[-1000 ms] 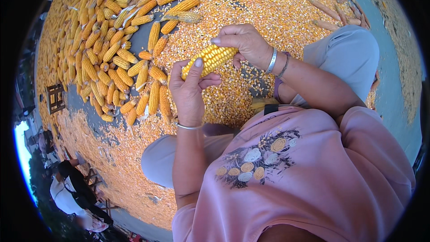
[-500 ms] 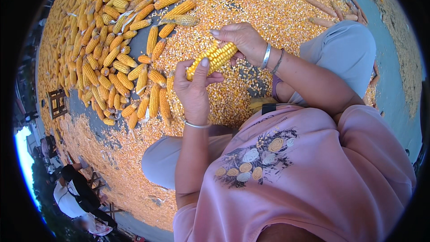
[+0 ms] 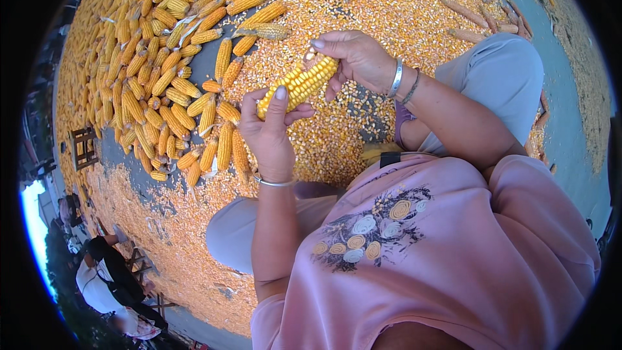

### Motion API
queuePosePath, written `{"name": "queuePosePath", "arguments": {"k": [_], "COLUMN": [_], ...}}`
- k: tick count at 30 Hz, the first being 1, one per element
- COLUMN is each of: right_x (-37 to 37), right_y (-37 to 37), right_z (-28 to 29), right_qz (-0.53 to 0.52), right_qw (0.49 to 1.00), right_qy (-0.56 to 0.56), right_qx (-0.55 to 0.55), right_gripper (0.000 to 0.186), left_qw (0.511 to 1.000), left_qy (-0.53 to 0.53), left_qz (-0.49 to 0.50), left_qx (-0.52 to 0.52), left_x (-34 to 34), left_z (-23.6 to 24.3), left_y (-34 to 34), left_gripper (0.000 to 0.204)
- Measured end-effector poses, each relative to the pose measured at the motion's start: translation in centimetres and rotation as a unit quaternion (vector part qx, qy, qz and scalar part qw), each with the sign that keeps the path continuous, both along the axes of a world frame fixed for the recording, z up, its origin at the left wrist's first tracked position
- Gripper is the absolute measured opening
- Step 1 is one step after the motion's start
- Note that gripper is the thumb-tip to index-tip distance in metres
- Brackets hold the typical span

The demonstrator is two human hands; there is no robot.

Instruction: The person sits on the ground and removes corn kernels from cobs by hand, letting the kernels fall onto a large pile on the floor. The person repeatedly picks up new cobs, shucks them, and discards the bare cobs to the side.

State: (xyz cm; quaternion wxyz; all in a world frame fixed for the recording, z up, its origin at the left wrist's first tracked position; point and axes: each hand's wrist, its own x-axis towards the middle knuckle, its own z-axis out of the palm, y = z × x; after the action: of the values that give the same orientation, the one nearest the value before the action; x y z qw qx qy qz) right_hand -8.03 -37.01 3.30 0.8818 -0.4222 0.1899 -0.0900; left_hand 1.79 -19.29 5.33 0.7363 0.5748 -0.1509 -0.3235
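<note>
- Head view: compared with the frame half a second ago, the ear of corn (image 3: pixel 299 87) is being held slightly farther to the left, and a larger bare patch is being exposed near its upper right end.
- Pale kernels are now being seen at the tip of the right thumb (image 3: pixel 332 49), beside that patch; the left hand (image 3: pixel 267 131) is being carried a little farther left than before.
- The ear is being held aslant between the two hands, its lower left end being enclosed by the left hand and its upper right end being met by the right hand (image 3: pixel 364 61).
- The left hand is being kept closed on the ear, the left thumb (image 3: pixel 277 105) being laid across the near face and the fingers being partly hidden behind it.
- The right hand is being held half-curled, thumb extended above the ear's end and fingers below it; whether a firm grip is being applied cannot be told.
- Loose kernels (image 3: pixel 324 146) are being seen spread beneath and around both hands.
- Whole ears (image 3: pixel 136 71) are being kept heaped to the left, well apart from the right hand; bare cobs (image 3: pixel 465 13) are being noted at the upper right.
</note>
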Motion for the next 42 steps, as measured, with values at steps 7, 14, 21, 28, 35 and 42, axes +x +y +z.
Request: {"name": "queuePosePath", "arguments": {"k": [7,14,21,28,35,42], "right_x": [0.1,-0.5,-0.4,-0.3,-0.6,-0.2], "right_y": [0.1,0.0,0.0,0.3,0.5,1.5], "right_z": [-0.3,1.8,0.0,-0.8,1.3,0.0], "right_qz": [0.006,-0.028,0.003,-0.03,-0.067,-0.028], "right_qw": [0.992,0.995,0.997,0.987,0.986,0.991], "right_qy": [0.084,0.096,0.071,0.141,0.152,0.126], "right_qx": [-0.098,-0.027,0.003,-0.078,-0.022,-0.04], "right_gripper": [0.045,0.051,0.037,0.038,0.045,0.045], "left_qw": [0.996,1.0,0.999,0.996,0.994,0.997], "left_qy": [-0.068,-0.018,-0.04,-0.073,-0.111,-0.071], "left_qz": [-0.045,-0.017,-0.007,-0.04,-0.016,-0.018], "left_qx": [0.038,0.0,0.0,0.034,0.01,0.035], "left_x": [-0.5,-0.3,-0.4,-0.8,-0.8,-0.9], "left_z": [-0.1,-0.3,-0.2,-0.4,-0.3,-0.2], "left_y": [-0.1,-0.3,-0.4,-0.3,-0.6,-0.5], "left_gripper": [0.02,0.022,0.023,0.023,0.024,0.023]}}
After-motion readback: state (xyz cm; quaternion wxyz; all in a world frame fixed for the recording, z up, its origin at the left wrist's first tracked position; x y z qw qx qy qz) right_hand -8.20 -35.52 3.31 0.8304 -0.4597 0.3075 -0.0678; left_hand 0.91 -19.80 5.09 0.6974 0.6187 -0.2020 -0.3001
